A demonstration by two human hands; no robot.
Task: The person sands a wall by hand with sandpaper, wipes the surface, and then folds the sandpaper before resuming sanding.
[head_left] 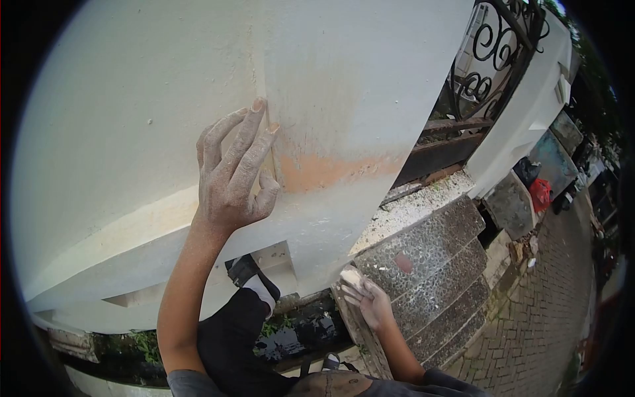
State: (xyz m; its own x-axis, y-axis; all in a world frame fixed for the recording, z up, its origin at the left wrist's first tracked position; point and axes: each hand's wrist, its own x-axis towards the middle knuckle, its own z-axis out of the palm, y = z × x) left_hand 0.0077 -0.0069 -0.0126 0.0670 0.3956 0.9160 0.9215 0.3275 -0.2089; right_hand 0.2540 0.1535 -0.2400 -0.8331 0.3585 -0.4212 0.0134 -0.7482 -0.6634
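Note:
My left hand point(235, 169), coated in pale dust, is raised against the white wall point(331, 86). Its fingers are apart and their tips lie at a vertical edge in the wall, with nothing held. Beside it, an orange-brown patch point(331, 171) shows on the wall. Lower down, my right hand point(370, 301) is beside the stone steps. Its fingers are dusty and curl round a whitish lump point(350, 274), whose exact nature I cannot make out.
Pebbled steps point(423, 264) rise to a black iron gate point(476, 99) on the right. Below the wall is a dark water channel point(304, 334). A red bag point(540, 194) lies by concrete slabs, beyond which runs a brick-paved path point(529, 324).

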